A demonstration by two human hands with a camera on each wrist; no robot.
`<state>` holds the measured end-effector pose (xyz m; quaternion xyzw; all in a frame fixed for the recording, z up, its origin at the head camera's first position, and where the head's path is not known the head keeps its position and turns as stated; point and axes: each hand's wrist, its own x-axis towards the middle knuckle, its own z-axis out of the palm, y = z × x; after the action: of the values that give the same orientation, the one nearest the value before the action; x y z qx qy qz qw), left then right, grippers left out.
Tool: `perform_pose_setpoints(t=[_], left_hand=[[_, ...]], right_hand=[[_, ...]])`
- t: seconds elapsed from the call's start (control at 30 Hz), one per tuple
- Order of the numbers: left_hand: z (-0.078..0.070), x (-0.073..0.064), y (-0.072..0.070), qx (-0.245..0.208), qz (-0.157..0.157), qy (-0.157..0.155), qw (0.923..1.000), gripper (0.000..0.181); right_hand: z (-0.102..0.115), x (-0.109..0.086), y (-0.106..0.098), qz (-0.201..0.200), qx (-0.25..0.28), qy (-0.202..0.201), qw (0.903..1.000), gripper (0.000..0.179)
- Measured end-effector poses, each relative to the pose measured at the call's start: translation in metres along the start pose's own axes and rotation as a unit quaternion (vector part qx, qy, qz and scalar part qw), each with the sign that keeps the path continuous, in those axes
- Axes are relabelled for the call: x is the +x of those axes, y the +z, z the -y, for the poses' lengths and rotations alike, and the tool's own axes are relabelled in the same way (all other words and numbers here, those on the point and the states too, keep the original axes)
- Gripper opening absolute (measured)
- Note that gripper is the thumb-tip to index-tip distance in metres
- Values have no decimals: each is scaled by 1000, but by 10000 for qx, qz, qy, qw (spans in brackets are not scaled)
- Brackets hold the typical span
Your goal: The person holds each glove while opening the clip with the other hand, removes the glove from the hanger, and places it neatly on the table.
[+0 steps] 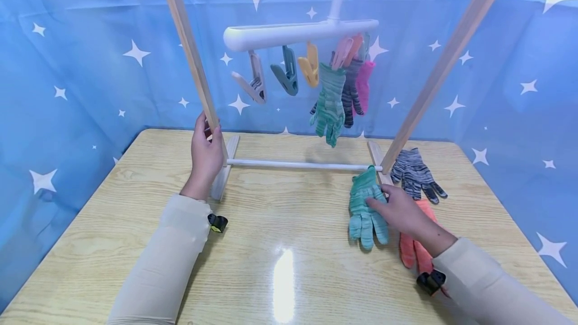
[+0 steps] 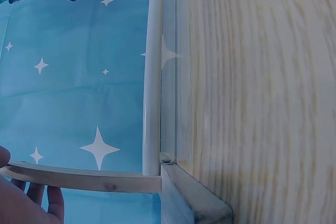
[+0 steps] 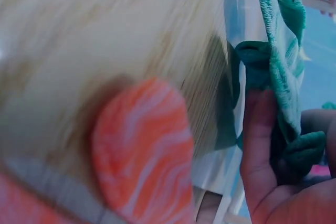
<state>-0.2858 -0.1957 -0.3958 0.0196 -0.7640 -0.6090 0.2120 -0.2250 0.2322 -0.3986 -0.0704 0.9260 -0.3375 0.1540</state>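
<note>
My left hand (image 1: pixel 206 152) grips the lower part of the left wooden post (image 1: pixel 189 49), with fingers behind it in the left wrist view. My right hand (image 1: pixel 402 212) pinches a green knit glove (image 1: pixel 363 204) by its side, close over the table beside the foot of the right post (image 1: pixel 444 69). In the right wrist view the glove's opening points up and thumb and fingers close on its cloth. Under and behind that hand lie an orange-and-white glove (image 1: pixel 408 250) and a dark grey striped glove (image 1: pixel 411 172).
A white hanger (image 1: pixel 298 33) hangs between the posts. Clothespins on its right hold a green glove (image 1: pixel 331 99), a dark striped glove (image 1: pixel 352 89) and a pink one (image 1: pixel 365 82). Grey, teal and yellow clothespins (image 1: pixel 309 66) hang without gloves. A white rod (image 1: pixel 302 165) joins the posts low down.
</note>
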Motion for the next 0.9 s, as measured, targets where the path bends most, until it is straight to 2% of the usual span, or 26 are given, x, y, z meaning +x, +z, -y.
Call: perform_pose_setpoints(t=[0.2, 0.53, 0.6, 0.73, 0.9], left_hand=[[-1, 0, 0, 8, 2, 12, 10000, 52], [-2, 0, -1, 4, 25, -37, 10000, 53], [-2, -1, -1, 11, 28, -29, 10000, 53], [-2, -1, -2, 4, 33, -58, 10000, 54], [-6, -2, -1, 18, 34, -200, 9998, 54]], right_hand=[[-5, 2, -3, -313, -345, 137, 9988, 64], [-14, 5, -1, -788, -723, -164, 9941, 66], [-13, 5, 0, -774, -919, -208, 9925, 62], [-11, 5, 2, -631, -1335, -338, 9885, 43], [-10, 5, 1, -435, -1512, -359, 9869, 32]])
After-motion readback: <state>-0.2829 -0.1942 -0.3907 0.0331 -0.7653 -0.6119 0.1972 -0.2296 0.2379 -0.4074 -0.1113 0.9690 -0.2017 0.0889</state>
